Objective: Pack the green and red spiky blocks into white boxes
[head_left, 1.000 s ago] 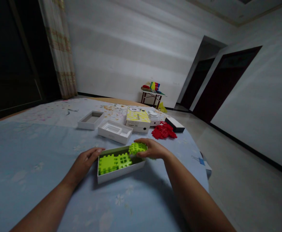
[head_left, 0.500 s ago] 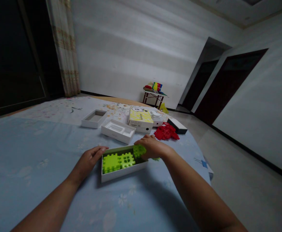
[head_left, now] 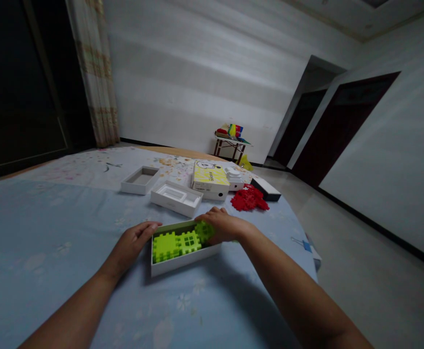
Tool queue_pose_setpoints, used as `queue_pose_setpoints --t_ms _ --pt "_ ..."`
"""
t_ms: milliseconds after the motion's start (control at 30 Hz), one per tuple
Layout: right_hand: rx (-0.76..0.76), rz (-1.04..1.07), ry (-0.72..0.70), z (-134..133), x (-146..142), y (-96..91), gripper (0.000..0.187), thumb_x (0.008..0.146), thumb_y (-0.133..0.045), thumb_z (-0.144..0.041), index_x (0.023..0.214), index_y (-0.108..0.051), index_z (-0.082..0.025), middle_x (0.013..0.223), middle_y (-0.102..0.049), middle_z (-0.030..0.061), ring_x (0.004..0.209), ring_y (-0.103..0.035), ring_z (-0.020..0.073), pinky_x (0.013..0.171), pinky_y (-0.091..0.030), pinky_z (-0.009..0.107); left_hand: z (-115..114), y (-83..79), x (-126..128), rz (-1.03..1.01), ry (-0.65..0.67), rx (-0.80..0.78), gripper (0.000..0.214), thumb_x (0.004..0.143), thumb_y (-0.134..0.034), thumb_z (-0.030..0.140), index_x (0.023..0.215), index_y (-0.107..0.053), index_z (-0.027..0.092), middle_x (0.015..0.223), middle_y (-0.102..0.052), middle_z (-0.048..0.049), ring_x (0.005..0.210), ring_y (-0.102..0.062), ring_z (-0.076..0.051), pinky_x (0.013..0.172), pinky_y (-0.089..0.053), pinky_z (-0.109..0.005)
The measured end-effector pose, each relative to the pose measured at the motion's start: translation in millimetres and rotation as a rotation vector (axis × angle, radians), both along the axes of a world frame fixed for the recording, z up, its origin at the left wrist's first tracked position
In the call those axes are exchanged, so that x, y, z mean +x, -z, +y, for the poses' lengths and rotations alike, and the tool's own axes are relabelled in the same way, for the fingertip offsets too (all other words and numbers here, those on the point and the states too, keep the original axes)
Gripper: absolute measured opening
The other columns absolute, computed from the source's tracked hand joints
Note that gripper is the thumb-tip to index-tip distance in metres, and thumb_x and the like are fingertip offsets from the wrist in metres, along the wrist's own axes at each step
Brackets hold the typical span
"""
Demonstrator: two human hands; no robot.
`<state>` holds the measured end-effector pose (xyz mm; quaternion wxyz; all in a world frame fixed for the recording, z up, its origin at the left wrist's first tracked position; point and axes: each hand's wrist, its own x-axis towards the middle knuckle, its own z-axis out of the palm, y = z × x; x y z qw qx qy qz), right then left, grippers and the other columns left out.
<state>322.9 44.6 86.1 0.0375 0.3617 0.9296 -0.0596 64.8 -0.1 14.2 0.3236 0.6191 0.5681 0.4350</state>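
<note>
A shallow white box (head_left: 187, 264) stands in front of me, with bright green interlocking building blocks (head_left: 166, 246) laid in its left part. One block in it has a window pattern (head_left: 189, 241). My right hand (head_left: 221, 225) is closed on another green block (head_left: 204, 231), held tilted inside the box's right end. Its fingertips are partly hidden behind the block and the hand. At the far left corner, my left hand (head_left: 135, 241) grips the box rim with its fingers. A bit of green shows just beyond the right wrist.
Behind the box lie a grey-lined box (head_left: 139, 186), a white box with a moulded insert (head_left: 175, 206) and a yellow-and-white carton (head_left: 211, 186). Red blocks (head_left: 250, 198) are heaped at the right beside a black-and-white box (head_left: 266, 189). A blue clip (head_left: 306, 245) sits at the tablecloth's right edge.
My right hand has moved slightly left and lowered the green block deeper into the box. The left hand stays at the box corner.
</note>
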Motion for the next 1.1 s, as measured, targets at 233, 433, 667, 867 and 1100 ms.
queue_pose_setpoints --t_ms 233,433,667,867,1100 --pt "-0.036 0.164 -0.009 -1.1 14.8 -4.1 0.067 0.061 -0.072 -0.035 0.122 -0.049 -0.021 0.116 -0.055 0.0097 0.109 -0.042 0.0266 0.090 -0.031 0.040 -1.6 -2.1 1.2 0.003 -0.013 -0.015 0.052 0.072 -0.046 0.056 0.097 -0.067 0.015 0.099 -0.069 -0.0076 0.098 -0.059 -0.024 0.090 -0.042 -0.034" --pt "0.041 0.202 0.030 -4.2 25.7 -2.7 0.035 0.071 -0.066 -0.029 0.105 -0.061 -0.022 0.111 -0.058 0.0073 0.108 -0.042 0.0251 0.088 -0.030 0.040 -2.2 -2.0 1.4 0.021 -0.012 -0.002 0.051 0.071 -0.046 0.057 0.093 -0.068 0.016 0.097 -0.070 -0.0076 0.096 -0.060 -0.025 0.090 -0.042 -0.036" --pt "0.137 0.119 0.106 -1.4 16.4 23.7 0.024 0.079 -0.057 -0.029 0.101 -0.064 -0.025 0.118 -0.055 0.0076 0.111 -0.037 0.0256 0.087 -0.026 0.042 -1.1 -1.2 -0.3 0.030 -0.019 -0.007 0.051 0.072 -0.047 0.056 0.098 -0.067 0.017 0.100 -0.069 -0.0068 0.097 -0.060 -0.024 0.090 -0.043 -0.034" --pt "0.182 0.273 0.150 -2.1 27.6 23.6 0.031 0.079 -0.057 -0.033 0.109 -0.061 -0.027 0.119 -0.055 0.0070 0.113 -0.038 0.0249 0.091 -0.027 0.043 -0.7 -2.3 -0.8 0.043 -0.020 -0.018 0.052 0.072 -0.046 0.056 0.099 -0.067 0.017 0.101 -0.069 -0.0084 0.099 -0.059 -0.025 0.093 -0.041 -0.037" --pt "0.124 0.512 0.486 3.7 87.9 29.7 0.038 0.080 -0.054 -0.037 0.111 -0.059 -0.018 0.111 -0.060 0.0106 0.106 -0.051 0.0235 0.091 -0.036 0.039 0.0 -4.2 -0.5 0.068 -0.042 -0.025 0.050 0.070 -0.046 0.058 0.093 -0.069 0.020 0.102 -0.069 -0.0063 0.103 -0.057 -0.025 0.093 -0.042 -0.034"
